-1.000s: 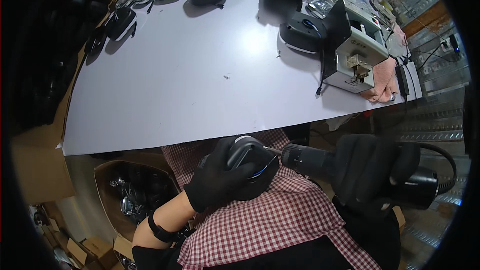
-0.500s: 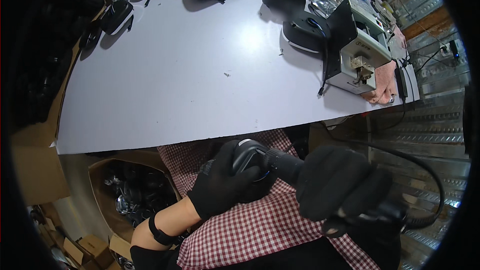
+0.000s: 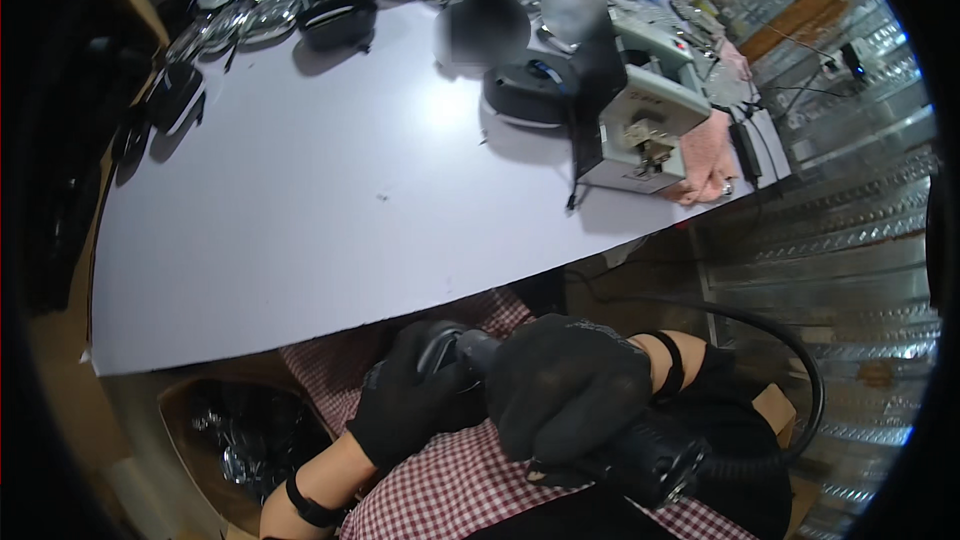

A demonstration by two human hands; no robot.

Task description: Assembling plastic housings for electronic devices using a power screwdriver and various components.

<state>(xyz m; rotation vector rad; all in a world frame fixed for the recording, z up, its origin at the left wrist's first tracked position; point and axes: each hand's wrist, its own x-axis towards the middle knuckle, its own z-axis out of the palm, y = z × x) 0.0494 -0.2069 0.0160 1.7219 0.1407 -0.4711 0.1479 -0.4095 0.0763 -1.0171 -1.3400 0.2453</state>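
In my gloved left hand (image 3: 415, 390) is a black, rounded plastic housing (image 3: 440, 348), held in front of the table edge above my lap. The fingers wrap round it and hide much of its shape. My gloved right hand (image 3: 565, 390) grips a black corded power screwdriver (image 3: 655, 460). Its narrow nose (image 3: 477, 350) points left at the housing and meets it or nearly so; the contact point is too small to make out. A thick black cable (image 3: 810, 360) loops from the tool's rear end up along my right side.
On the white table (image 3: 330, 210) a light grey box-shaped machine (image 3: 635, 165) stands at the right, a black housing with a lead (image 3: 530, 90) beside it. Clear lamp-like parts (image 3: 270, 20) line the back. One small screw (image 3: 382, 198) lies mid-table. A carton of parts (image 3: 190, 405) sits lower left.
The view has shifted, so the table appears further left and tilted. My right hand and the screwdriver have come left, closer to my left hand, which still holds the housing.
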